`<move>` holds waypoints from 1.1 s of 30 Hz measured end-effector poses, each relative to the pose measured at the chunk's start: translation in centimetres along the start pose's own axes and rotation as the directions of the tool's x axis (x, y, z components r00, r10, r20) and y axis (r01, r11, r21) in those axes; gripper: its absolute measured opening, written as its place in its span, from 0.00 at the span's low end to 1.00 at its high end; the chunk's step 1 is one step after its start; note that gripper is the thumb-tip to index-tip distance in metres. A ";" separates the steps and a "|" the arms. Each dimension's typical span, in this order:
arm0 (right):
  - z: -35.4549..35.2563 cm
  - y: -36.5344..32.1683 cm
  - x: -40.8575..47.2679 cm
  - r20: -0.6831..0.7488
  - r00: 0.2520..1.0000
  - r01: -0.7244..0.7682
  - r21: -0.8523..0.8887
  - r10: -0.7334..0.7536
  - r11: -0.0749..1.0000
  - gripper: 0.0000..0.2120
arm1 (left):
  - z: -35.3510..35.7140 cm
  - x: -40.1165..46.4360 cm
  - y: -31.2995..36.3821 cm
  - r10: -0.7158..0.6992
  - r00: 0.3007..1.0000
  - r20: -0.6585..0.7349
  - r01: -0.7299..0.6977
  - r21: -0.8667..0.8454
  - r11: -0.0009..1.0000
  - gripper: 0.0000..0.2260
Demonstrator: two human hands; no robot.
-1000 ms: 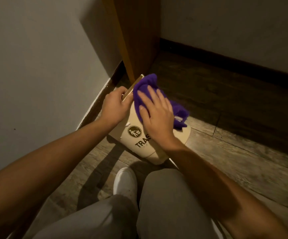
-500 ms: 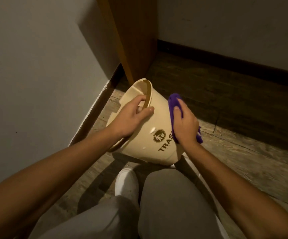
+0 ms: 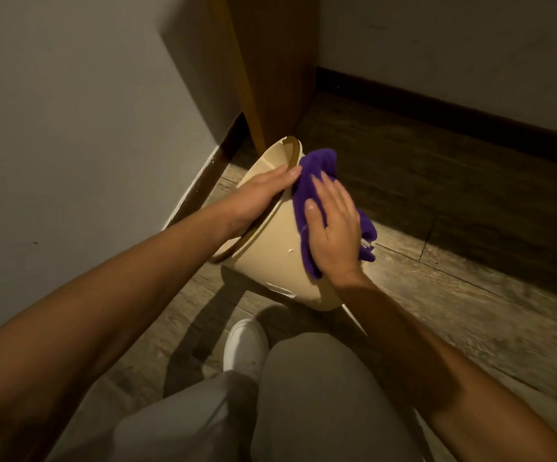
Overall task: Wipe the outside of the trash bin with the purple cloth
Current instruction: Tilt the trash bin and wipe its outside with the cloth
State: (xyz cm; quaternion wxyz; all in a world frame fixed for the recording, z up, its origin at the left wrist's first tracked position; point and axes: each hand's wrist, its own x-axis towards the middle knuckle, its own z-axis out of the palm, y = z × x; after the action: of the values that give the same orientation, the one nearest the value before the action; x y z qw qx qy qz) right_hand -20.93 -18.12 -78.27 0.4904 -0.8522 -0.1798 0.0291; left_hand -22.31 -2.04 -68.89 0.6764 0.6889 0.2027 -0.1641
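Note:
A cream plastic trash bin is tipped over on the wooden floor, its open rim turned toward the wall at the left. My left hand grips the rim near the top and holds the bin tilted. My right hand lies flat on the purple cloth and presses it against the bin's upper outer side. Part of the cloth hangs off to the right of my hand. The bin's printed label is out of sight.
A white wall with a dark skirting board runs close on the left. An upright wooden panel stands just behind the bin. My knees in grey trousers and a white shoe are right below the bin.
The bin has been rotated, so its label has turned out of view. My right hand with the cloth moved from the bin's right side up onto its top side, near the rim.

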 end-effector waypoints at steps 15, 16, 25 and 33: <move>0.9 0.6 2.4 -0.051 0.966 -0.243 0.142 0.253 0.959 0.23 | -1.3 -4.4 -3.4 -0.068 0.997 0.041 0.051 0.324 0.945 0.14; 1.1 0.6 2.1 -0.022 0.974 -0.222 0.106 0.225 0.969 0.25 | -0.7 -4.9 -4.2 -0.021 0.999 -0.031 0.030 0.338 0.941 0.14; 0.9 0.4 5.6 0.092 0.959 -0.280 0.196 0.267 0.940 0.23 | -0.7 -4.1 -5.3 0.342 0.891 -0.298 -0.149 0.520 0.841 0.18; 3.4 -3.8 6.1 0.205 0.978 -0.061 0.104 0.039 0.993 0.25 | -1.9 -2.4 -3.3 0.386 0.869 -0.310 -0.200 0.493 0.847 0.23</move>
State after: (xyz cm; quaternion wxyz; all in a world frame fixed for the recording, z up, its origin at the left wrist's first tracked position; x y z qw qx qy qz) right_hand -17.04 -11.59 -76.03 0.5146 -0.8210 -0.2055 0.1380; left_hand -26.17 -0.30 -70.47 0.4621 0.8666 0.1828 0.0449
